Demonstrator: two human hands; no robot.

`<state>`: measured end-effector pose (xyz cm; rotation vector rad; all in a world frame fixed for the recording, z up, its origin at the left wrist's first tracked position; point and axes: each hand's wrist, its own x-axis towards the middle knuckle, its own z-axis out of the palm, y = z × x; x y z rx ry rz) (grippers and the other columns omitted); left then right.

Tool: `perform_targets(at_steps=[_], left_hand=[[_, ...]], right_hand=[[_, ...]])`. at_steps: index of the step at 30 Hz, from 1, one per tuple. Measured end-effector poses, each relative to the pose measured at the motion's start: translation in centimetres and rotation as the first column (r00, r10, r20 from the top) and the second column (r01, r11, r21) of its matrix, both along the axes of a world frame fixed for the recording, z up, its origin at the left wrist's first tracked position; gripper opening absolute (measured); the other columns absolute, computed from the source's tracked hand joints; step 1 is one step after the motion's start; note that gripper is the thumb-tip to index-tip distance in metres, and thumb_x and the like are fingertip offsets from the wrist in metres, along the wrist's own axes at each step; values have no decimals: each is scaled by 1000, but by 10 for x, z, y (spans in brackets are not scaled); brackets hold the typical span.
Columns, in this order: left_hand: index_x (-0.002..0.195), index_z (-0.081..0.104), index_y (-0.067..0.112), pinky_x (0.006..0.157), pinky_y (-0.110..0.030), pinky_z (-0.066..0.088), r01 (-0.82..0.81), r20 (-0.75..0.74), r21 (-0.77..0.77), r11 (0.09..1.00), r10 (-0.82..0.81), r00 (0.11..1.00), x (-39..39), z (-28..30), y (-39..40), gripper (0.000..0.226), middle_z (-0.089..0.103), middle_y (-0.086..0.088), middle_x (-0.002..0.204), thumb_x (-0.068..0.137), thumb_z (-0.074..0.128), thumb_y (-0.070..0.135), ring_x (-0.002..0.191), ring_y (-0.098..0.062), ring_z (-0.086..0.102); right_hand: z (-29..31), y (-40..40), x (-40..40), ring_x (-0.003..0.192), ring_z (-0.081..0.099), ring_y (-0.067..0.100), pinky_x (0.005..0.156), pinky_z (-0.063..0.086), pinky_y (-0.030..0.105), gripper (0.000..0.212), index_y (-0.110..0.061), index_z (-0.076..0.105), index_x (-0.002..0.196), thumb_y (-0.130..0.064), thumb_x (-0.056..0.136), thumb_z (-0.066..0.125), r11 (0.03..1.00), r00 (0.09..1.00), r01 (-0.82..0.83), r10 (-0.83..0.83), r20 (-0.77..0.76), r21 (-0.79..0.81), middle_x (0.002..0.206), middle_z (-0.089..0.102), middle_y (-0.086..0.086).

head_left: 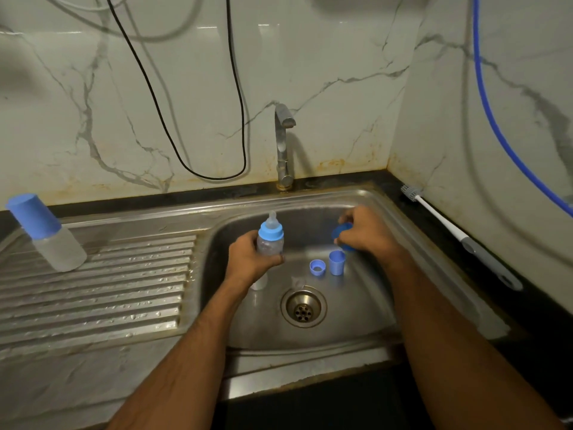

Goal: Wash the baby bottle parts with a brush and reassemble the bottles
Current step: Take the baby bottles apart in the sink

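From the head view, the left hand (251, 259) had its grip wrapped around a baby bottle (270, 238), upright over the sink (366, 311), nipple and blue ring on. The right hand (366, 232) held a blue cap (342, 232) in curled fingers. A loose ring (317, 268) and cup (337, 262) sat in the basin. A capped bottle (46, 232) stood on the drainboard; the brush (459, 237) lay on the tabletop at right.

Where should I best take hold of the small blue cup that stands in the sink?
Take the blue cup by its side wall, near the open rim, coming from above. It stands upright, mouth up, with the blue ring close on its left, so pinch front and back.
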<state>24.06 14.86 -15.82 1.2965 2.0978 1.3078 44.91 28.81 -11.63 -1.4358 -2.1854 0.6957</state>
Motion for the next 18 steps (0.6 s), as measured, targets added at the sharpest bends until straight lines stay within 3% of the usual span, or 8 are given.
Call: perform_targets(at_steps=[4,8,10,13,18], left_hand=[[109,64,19,81,-27,52,-48,22,43,998,47,999,-3,3,1,49,69,3,101,68,90,13,93,-12,66],[117,63,15,83,-27,51,-57,29,57,997,56,998,-5,1,4,57,67,2,107,67,91,12,97,-14,64],[115,63,16,79,-22,49,-34,17,61,998,33,999,-4,0,5,57,67,3,106,66,92,13,97,-13,64],[116,63,16,80,-22,49,-21,-13,57,998,21,1000,-3,0,6,58,68,2,106,65,92,14,97,-12,64],[113,62,17,76,-19,46,-18,-35,38,999,19,999,-3,-1,8,55,65,5,103,66,92,15,96,-12,62]], right_hand=[[-19,-4,6,99,64,31,74,49,31,37,-3,66,105,-12,72,80,996,980,48,-33,194,-72,103,63,11],[-34,-8,8,105,64,35,72,47,31,33,-6,58,101,-6,73,77,989,899,59,6,438,-134,117,62,18],[-44,-9,8,109,64,34,78,52,33,41,-5,59,109,-4,73,79,988,858,59,23,514,-144,123,62,17],[-55,-10,7,116,62,33,87,52,35,51,-6,58,121,-7,75,81,988,830,61,31,557,-145,130,59,16],[-67,-9,6,117,61,33,89,51,36,54,-4,57,127,-7,79,81,983,828,62,45,559,-171,131,60,16]])
